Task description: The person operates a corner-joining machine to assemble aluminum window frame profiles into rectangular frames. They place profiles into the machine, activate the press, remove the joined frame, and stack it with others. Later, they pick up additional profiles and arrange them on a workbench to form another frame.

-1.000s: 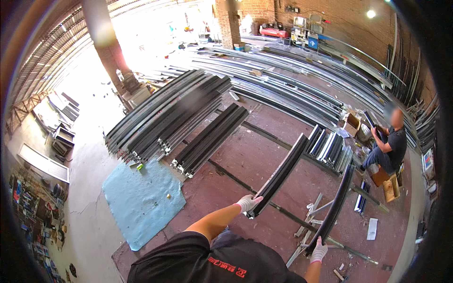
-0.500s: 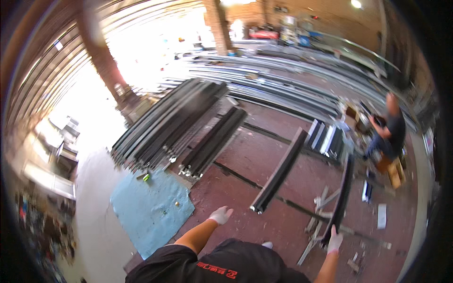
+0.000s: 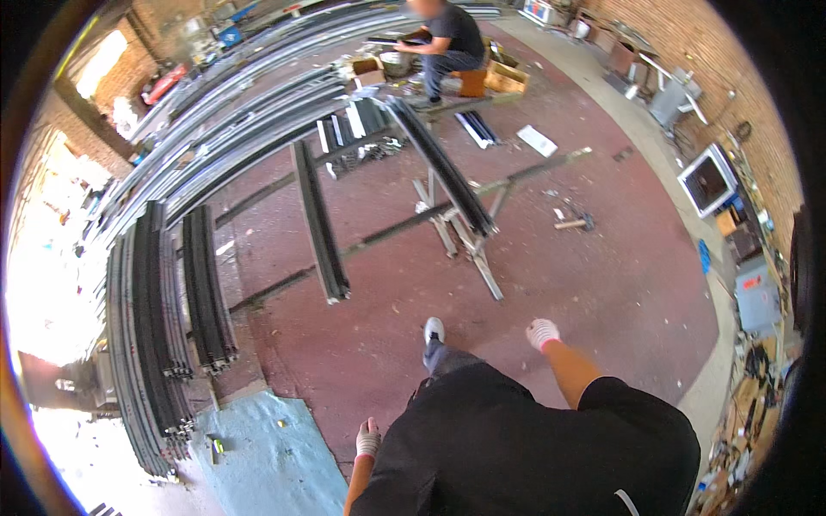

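Red-brown concrete floor runs through a brick-walled metal workshop, with long stock laid out across it. Both hands are empty: the left hand (image 3: 367, 441), in a pale work glove, hangs at the person's side over the edge of a light-blue sheet (image 3: 258, 456) on the floor, fingers loosely curled around nothing; the right hand (image 3: 543, 333), gloved the same way, swings free in front of the body, and how far its fingers are curled cannot be told. Nearest ahead lie two long dark metal profile bundles: one (image 3: 319, 220) resting flat on the floor, its near end just ahead of the person's shoe, and a second (image 3: 443, 168) lying along a grey steel trestle stand (image 3: 469, 245), raised off the floor. Judged from this layout, one bundle is already placed on the stand, while the floor bundle is not on it and is not in hand. To the left, stacked dark profile bundles (image 3: 206, 288) lie side by side, and beyond them long grey metal lengths (image 3: 241, 112) run toward the far wall. A flat white rectangular sheet (image 3: 537, 140) lies on the floor beyond the stand. Open brown cardboard boxes (image 3: 366, 69) sit near a seated person (image 3: 447, 43). At the right wall stand a white-framed dark panel (image 3: 707, 179) and a grey-blue box with a small red label (image 3: 757, 297).
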Tool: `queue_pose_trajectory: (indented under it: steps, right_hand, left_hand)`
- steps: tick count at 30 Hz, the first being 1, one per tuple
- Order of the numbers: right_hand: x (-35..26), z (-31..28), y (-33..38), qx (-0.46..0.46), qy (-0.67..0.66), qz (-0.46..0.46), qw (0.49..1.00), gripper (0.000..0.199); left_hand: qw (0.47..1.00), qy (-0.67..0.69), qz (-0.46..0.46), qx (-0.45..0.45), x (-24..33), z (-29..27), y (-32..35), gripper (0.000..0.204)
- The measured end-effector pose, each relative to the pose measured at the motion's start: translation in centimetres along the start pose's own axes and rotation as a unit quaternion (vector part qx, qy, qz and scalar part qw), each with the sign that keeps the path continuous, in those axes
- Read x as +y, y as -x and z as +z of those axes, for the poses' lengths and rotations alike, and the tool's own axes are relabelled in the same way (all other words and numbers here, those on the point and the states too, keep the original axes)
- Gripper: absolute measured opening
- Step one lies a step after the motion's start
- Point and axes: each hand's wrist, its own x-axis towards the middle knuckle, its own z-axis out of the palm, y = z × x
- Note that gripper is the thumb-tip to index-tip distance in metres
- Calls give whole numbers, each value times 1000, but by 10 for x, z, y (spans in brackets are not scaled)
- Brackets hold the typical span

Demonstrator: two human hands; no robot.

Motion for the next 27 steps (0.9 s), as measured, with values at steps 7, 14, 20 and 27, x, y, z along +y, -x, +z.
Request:
queue_pose_trajectory:
  steps: [7, 14, 20, 27]
  right_hand:
    - [29, 50, 84, -109, -61, -96, 988, 35]
    - [84, -17, 94, -25, -126, -54, 990, 35]
    - [185, -6, 109, 66, -248, -6, 966, 37]
    - [371, 106, 181, -113, -136, 43, 983, 36]
  left_hand:
    - [983, -166, 15, 84, -52, -4, -16, 56]
    - [935, 97, -165, 298, -24, -99, -15, 46]
    - [970, -233, 20, 71, 43, -62, -46, 46]
    - [976, -184, 94, -64, 259, 204, 23, 72]
